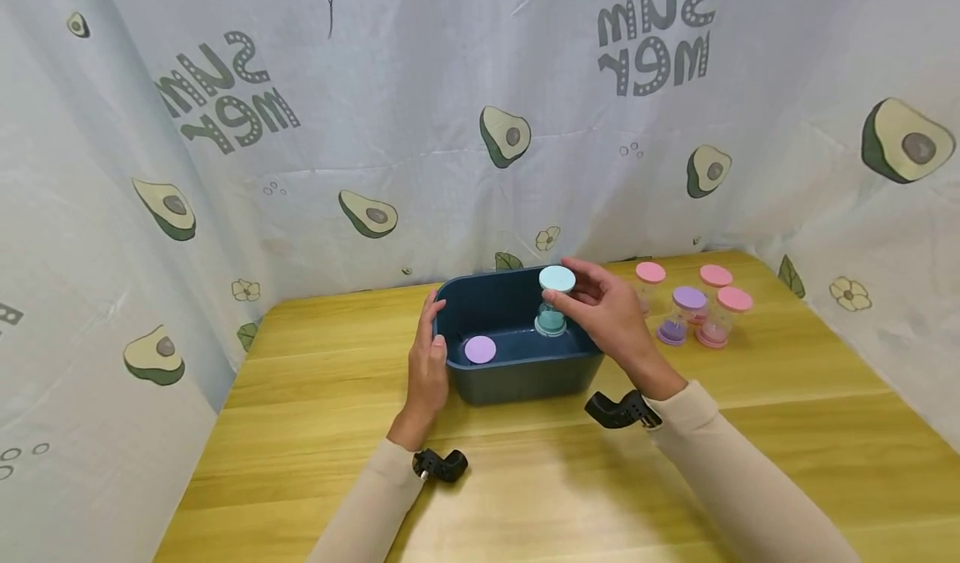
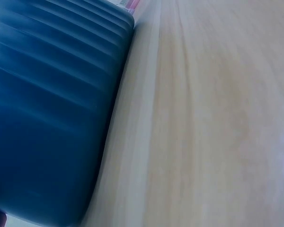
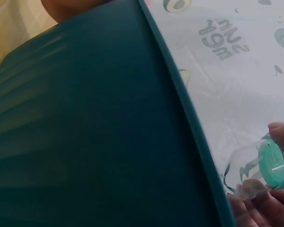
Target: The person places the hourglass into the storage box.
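Note:
My right hand pinches a teal sand timer by its upper part, over the right half of a dark blue bin. In the right wrist view the timer's clear bulb and teal cap show between thumb and fingers, past the bin's rim. A sand timer with a lilac cap stands inside the bin at the left. My left hand rests against the bin's left end, its fingers fairly straight along the wall. The left wrist view shows mostly the bin's ribbed side.
Right of the bin, several more sand timers stand on the wooden table: a purple one among pink-capped ones. A curtain printed with avocados hangs behind the table's far edge and along its sides.

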The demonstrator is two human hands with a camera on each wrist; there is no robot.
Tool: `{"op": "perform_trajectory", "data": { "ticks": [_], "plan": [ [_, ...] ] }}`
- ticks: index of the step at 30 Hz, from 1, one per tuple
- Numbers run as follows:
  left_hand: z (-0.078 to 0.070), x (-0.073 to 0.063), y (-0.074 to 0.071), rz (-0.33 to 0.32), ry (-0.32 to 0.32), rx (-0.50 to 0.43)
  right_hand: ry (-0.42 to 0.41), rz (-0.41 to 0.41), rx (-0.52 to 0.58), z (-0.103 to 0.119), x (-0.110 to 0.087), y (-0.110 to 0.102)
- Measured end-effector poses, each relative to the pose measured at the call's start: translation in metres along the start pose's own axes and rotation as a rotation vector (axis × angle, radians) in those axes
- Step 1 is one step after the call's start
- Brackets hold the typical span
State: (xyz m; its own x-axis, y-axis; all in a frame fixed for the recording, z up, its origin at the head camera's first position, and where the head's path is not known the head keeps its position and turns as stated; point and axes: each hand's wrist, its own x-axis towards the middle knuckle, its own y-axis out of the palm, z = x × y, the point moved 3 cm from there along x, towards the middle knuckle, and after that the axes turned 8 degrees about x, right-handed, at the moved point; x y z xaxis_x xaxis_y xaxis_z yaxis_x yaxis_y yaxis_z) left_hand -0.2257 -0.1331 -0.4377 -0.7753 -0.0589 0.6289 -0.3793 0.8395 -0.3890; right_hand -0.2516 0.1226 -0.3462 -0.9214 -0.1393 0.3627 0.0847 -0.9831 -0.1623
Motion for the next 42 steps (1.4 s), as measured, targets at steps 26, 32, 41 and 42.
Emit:
{"op": "perform_trajectory", "data": {
  "ticks": [26, 32, 41, 42],
  "plan": [
    [0.002, 0.001, -0.001, 0.01, 0.002, 0.007, 0.079, 0.332, -0.006, -0.008, 0.016, 0.02],
    [0.001, 0.002, 0.001, 0.007, 0.004, 0.002, 0.07, 0.386, -0.017, -0.008, 0.018, 0.025],
    [0.002, -0.001, 0.002, -0.015, 0.02, -0.006, 0.04, 0.427, -0.084, -0.014, 0.017, 0.029],
    [0.002, -0.001, 0.002, -0.015, 0.019, -0.004, 0.036, 0.43, -0.096, -0.014, 0.017, 0.029]
  ]
}}
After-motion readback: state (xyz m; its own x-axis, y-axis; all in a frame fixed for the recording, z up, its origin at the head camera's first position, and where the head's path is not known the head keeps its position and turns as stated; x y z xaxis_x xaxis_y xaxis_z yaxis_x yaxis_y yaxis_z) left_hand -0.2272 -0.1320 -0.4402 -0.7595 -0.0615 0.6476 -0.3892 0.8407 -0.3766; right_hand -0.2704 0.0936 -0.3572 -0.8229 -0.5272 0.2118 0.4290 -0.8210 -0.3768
